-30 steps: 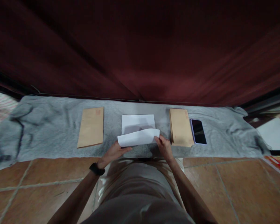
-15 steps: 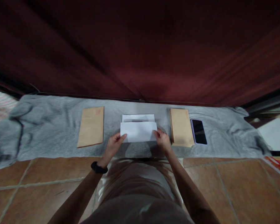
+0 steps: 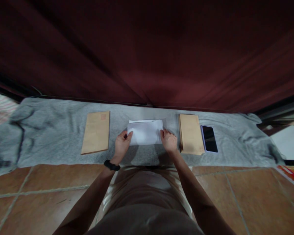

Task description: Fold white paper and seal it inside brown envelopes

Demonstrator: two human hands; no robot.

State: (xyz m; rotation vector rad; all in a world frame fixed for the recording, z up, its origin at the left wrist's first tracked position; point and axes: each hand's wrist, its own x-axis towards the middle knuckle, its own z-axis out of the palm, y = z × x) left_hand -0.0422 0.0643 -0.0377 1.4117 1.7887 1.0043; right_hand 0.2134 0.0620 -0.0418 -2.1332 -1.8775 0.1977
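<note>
A white sheet of paper (image 3: pixel 145 132), folded over on itself, lies in the middle of a grey cloth (image 3: pixel 51 137). My left hand (image 3: pixel 122 144) grips its left edge, thumb on top. My right hand (image 3: pixel 169 141) grips its right edge in the same way. The near half of the sheet lies nearly flush over the far half, with only a thin strip showing at the back. A black band is on my left wrist.
A single brown envelope (image 3: pixel 96 132) lies left of the paper; a stack of brown envelopes (image 3: pixel 190 133) lies right of it, with a dark phone (image 3: pixel 209 138) beside that. A dark red curtain (image 3: pixel 147 52) hangs behind. Brown floor tiles (image 3: pixel 247 192) lie in front.
Both hands carried the near edge of the sheet up and away from me, folding it onto the far half. The hands now sit further forward on the cloth.
</note>
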